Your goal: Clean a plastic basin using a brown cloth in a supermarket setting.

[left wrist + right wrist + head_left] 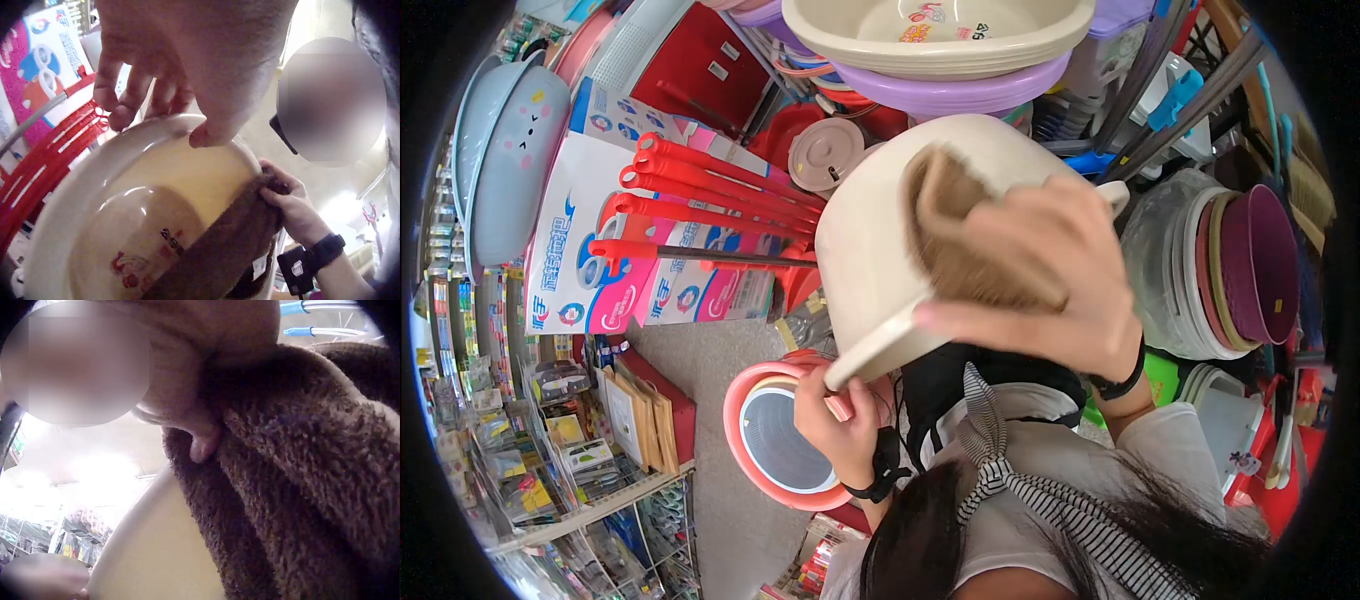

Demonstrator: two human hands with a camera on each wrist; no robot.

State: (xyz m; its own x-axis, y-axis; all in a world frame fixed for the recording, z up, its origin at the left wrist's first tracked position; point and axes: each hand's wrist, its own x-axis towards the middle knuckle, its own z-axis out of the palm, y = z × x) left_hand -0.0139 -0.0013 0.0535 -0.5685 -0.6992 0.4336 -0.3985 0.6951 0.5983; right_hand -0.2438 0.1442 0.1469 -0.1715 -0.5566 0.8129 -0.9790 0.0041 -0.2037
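Note:
A cream plastic basin (870,230) is held tilted in front of the person's body, its underside toward the head camera. The left hand (840,425) grips the basin's rim, thumb on the inner side in the left wrist view. In the right hand (1050,270) is a fuzzy brown cloth (945,215), blurred by motion and lying against the basin's outer side. From the left wrist, the cloth (219,250) hangs over the rim, and a printed picture (128,265) shows inside on the bottom. Close up, the cloth's pile (275,462) bunches below the right thumb.
Stacked cream basins (940,60) stand ahead. Red-handled poles (710,170) jut out at the left beside printed boxes (580,230). A pink bucket (745,450) sits on the floor below the left hand. Purple and other basins (1260,265) are nested at the right; shelves of goods (530,440) line the left.

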